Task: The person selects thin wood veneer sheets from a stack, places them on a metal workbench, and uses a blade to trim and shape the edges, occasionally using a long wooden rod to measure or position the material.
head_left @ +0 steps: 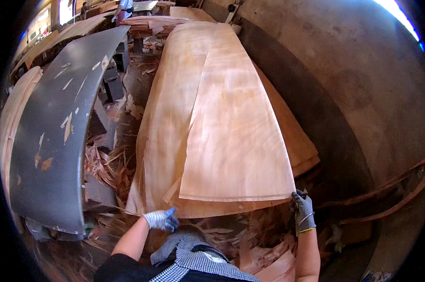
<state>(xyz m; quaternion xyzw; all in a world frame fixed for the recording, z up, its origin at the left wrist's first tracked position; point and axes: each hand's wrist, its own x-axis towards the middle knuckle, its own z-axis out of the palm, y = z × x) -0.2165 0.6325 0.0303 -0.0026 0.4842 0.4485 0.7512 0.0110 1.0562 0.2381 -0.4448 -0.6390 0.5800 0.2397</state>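
A long, pale wood veneer sheet [236, 155] lies at a slant over a stack of wider veneer sheets [167, 131]. My right hand [304, 211], in a grey work glove with a yellow cuff edge, grips the near right corner of that top sheet. My left hand [160, 220], in a white and blue glove, is just off the near left edge of the stack. Its thumb stands apart from the fingers and nothing shows in it. Darker brown sheets [292, 136] stick out from under the right side.
To the left stands a long dark table [57, 122] with veneer scraps on it. Torn veneer strips [104, 164] litter the floor between table and stack, and more scraps [269, 258] lie near me. A wall [363, 70] rises at right. Another person [124, 9] is far back.
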